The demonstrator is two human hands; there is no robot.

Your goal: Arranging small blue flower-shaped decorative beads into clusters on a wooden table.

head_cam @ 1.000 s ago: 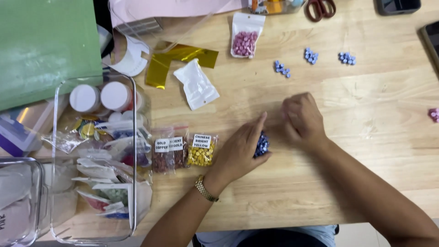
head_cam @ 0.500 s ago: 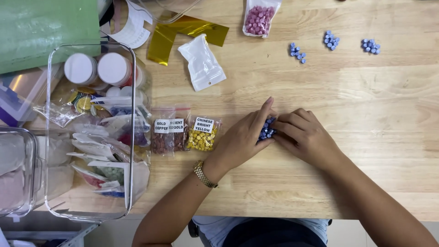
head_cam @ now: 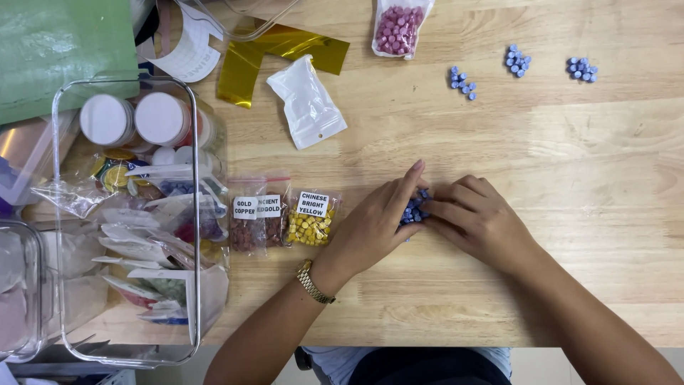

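A pile of small blue beads [head_cam: 413,208] lies on the wooden table [head_cam: 584,214], squeezed between my two hands. My left hand [head_cam: 374,227], with a gold watch on its wrist, cups the pile from the left. My right hand [head_cam: 479,219] presses against it from the right, fingers curled over the beads. Most of the pile is hidden under my fingers. Three small clusters of the same blue beads [head_cam: 462,82] [head_cam: 516,60] [head_cam: 582,69] sit apart at the far right of the table.
Small labelled bags of yellow [head_cam: 308,217] and copper-red beads [head_cam: 256,222] lie left of my hands. An empty white zip bag [head_cam: 306,101], gold foil [head_cam: 285,50] and a bag of pink beads [head_cam: 397,28] lie farther back. A clear bin [head_cam: 196,214] full of packets stands at the left.
The view has shifted, so everything sits higher in the frame. My hands have come together around the blue beads and gathered them into a tight pile.
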